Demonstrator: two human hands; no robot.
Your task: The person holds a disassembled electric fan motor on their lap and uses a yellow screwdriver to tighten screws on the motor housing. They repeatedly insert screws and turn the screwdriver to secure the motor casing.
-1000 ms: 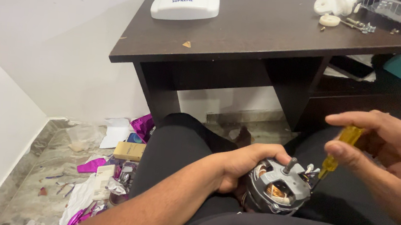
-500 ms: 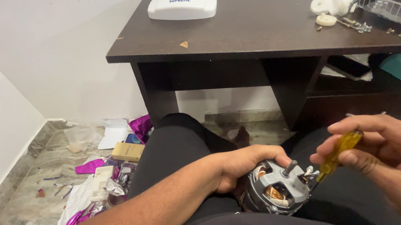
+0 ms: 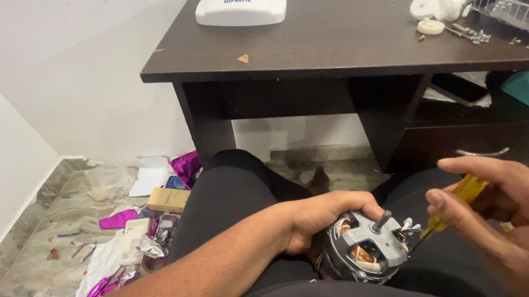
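While left hand (image 3: 319, 223) steadies motor (image 3: 365, 249) — right hand (image 3: 513, 214) grips screwdriver (image 3: 452, 204).

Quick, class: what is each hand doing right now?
Left hand: closed around the side of the small electric motor on the lap.
Right hand: closed on the yellow-handled screwdriver, tip at the motor.

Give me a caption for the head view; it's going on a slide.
Left hand steadies a small electric motor on the lap while right hand works a yellow-handled screwdriver.

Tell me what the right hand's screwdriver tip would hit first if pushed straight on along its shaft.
Most likely the motor: the right hand angles the screwdriver down-left at its edge, by the wires. Exact contact is unclear.
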